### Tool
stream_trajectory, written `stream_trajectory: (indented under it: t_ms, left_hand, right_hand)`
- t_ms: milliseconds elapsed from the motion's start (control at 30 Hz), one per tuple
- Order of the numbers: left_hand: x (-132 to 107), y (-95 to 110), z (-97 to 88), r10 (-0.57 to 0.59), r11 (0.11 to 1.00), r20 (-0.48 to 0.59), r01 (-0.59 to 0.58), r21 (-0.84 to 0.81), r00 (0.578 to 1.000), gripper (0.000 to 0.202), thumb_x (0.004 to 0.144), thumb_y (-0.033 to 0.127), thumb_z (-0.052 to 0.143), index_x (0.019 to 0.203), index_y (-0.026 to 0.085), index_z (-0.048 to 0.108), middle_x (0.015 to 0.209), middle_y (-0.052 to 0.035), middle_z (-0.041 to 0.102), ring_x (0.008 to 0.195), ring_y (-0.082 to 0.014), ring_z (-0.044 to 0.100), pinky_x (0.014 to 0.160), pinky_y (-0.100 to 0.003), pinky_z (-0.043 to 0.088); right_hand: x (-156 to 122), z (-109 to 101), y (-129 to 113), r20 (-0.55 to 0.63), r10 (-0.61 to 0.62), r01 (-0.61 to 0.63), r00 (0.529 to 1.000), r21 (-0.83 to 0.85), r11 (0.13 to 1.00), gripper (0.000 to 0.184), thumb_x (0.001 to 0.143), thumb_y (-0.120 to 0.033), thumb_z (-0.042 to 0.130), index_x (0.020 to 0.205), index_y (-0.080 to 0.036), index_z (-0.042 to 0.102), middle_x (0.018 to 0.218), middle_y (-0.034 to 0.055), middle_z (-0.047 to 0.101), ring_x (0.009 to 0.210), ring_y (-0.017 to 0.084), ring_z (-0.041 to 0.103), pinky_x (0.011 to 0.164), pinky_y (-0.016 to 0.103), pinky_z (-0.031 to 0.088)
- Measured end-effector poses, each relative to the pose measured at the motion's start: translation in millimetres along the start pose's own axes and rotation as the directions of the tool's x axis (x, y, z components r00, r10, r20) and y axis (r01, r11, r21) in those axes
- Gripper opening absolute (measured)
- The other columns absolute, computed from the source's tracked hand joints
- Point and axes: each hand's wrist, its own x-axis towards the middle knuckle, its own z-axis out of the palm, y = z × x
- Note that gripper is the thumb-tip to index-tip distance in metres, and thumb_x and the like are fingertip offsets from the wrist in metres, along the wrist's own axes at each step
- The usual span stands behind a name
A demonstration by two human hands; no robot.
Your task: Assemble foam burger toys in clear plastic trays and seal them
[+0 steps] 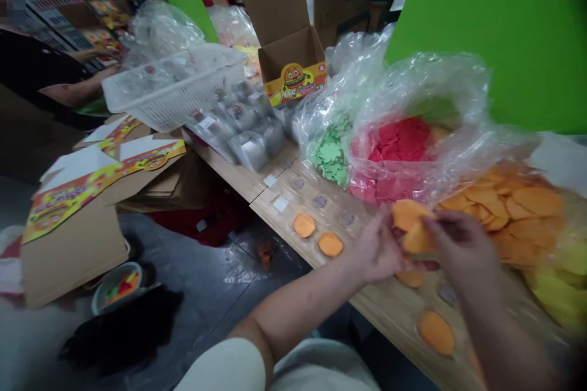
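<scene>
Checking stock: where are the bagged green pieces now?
In the head view, just right of centre, the bagged green pieces lie immediately left of the bagged red pieces.

Past my wooden table [236, 180] stand bright green panels [499, 36]; grey tiled floor [202, 275] lies below to my left, in dim light

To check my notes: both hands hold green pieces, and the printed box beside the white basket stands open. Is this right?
The colour is wrong: in the head view, the left hand and right hand hold orange pieces. The printed box beside the white basket stands open.
</scene>
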Motion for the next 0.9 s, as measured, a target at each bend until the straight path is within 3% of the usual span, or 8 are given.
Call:
stream_trajectory:
  t_ms: [133, 233, 433, 567, 700, 767, 833, 900]
  left_hand:
    - [-40.1, 24.8, -13.3, 0.206, 0.976, -0.119, -0.196, 0.093, 0.971, 0.036, 0.072, 0.031, 0.065, 0.105, 0.02, 0.055, 0.101, -0.0048, 0.058, 0.089, -0.0149, 0.058, 0.076, -0.027, 0.048]
    - [-82.4, 53.9, -28.2, 0.365, 0.913, -0.228, -0.299, 0.277, 0.903, 0.039, 0.071, 0.02, 0.066, 0.108, 0.023, 0.053, 0.104, -0.0026, 0.058, 0.087, -0.0111, 0.058, 0.076, -0.021, 0.048]
    - [-152.4, 100.3, -64.5, 0.385, 0.921, -0.418, -0.309, 0.238, 0.823, 0.034, 0.075, 0.016, 0.053, 0.109, 0.018, 0.054, 0.097, -0.0059, 0.061, 0.07, -0.0104, 0.06, 0.057, -0.019, 0.049]
    - [-158.4, 108.0, -78.3, 0.292, 0.955, -0.359, -0.289, 0.065, 0.886, 0.028, 0.08, 0.031, 0.052, 0.103, 0.015, 0.056, 0.094, -0.0077, 0.061, 0.072, -0.014, 0.061, 0.061, -0.025, 0.051]
    - [-150.5, 104.9, -80.8, 0.323, 0.943, -0.372, -0.328, 0.054, 0.87, 0.033, 0.075, 0.038, 0.061, 0.098, 0.015, 0.057, 0.089, -0.0058, 0.061, 0.069, -0.0113, 0.06, 0.058, -0.019, 0.049]
    - [-156.7, 105.9, -81.0, 0.352, 0.936, -0.399, -0.317, 0.152, 0.847, 0.032, 0.074, 0.027, 0.064, 0.103, 0.017, 0.056, 0.089, -0.0039, 0.06, 0.067, -0.0085, 0.06, 0.058, -0.016, 0.048]
    - [-171.6, 111.0, -82.2, 0.386, 0.916, -0.437, -0.283, 0.284, 0.813, 0.039, 0.072, 0.021, 0.065, 0.109, 0.02, 0.053, 0.091, -0.0029, 0.06, 0.068, -0.0083, 0.06, 0.06, -0.016, 0.049]
    - [-190.9, 120.0, -84.9, 0.455, 0.873, -0.483, -0.266, 0.409, 0.748, 0.042, 0.073, 0.024, 0.064, 0.113, 0.023, 0.05, 0.091, -0.0028, 0.059, 0.072, -0.0104, 0.062, 0.058, -0.016, 0.049]
  right_hand:
    - [-40.0, 68.8, -20.6, 0.276, -0.109, 0.073, 0.955, 0.139, 0.988, 0.019, 0.07, -0.038, 0.063, 0.077, -0.022, 0.056, 0.091, 0.0058, 0.061, 0.083, 0.02, 0.058, 0.073, 0.037, 0.047]
    - [-48.1, 106.6, -37.7, 0.468, -0.059, -0.065, 0.882, 0.246, 0.967, 0.017, 0.074, -0.035, 0.06, 0.079, -0.021, 0.054, 0.086, 0.0028, 0.061, 0.079, 0.015, 0.057, 0.072, 0.031, 0.047]
    - [-46.9, 173.7, -52.6, 0.453, 0.08, -0.287, 0.888, 0.41, 0.866, 0.025, 0.072, -0.039, 0.061, 0.084, -0.02, 0.05, 0.074, -0.0025, 0.056, 0.067, 0.011, 0.054, 0.061, 0.023, 0.045]
    - [-51.9, 219.6, -58.1, 0.731, 0.154, -0.525, 0.665, 0.311, 0.793, 0.03, 0.066, -0.039, 0.065, 0.082, -0.019, 0.049, 0.072, -0.0033, 0.057, 0.062, 0.01, 0.054, 0.056, 0.022, 0.045]
    - [-57.1, 244.6, -70.9, 0.822, 0.094, -0.524, 0.562, 0.266, 0.81, 0.031, 0.069, -0.04, 0.062, 0.09, -0.021, 0.049, 0.074, -0.003, 0.058, 0.059, 0.01, 0.054, 0.05, 0.02, 0.042]
    - [-51.6, 250.7, -70.7, 0.809, 0.025, -0.428, 0.587, 0.283, 0.858, 0.032, 0.072, -0.041, 0.059, 0.096, -0.022, 0.049, 0.079, -0.0011, 0.06, 0.064, 0.011, 0.055, 0.052, 0.021, 0.042]
    - [-42.2, 256.2, -62.5, 0.717, -0.029, -0.251, 0.697, 0.282, 0.926, 0.031, 0.074, -0.039, 0.055, 0.098, -0.02, 0.049, 0.078, -0.0006, 0.059, 0.067, 0.012, 0.054, 0.056, 0.023, 0.042]
    - [-34.8, 262.2, -49.6, 0.661, -0.085, -0.039, 0.746, 0.171, 0.985, 0.027, 0.075, -0.036, 0.053, 0.097, -0.019, 0.05, 0.07, -0.0022, 0.055, 0.063, 0.012, 0.052, 0.056, 0.023, 0.041]
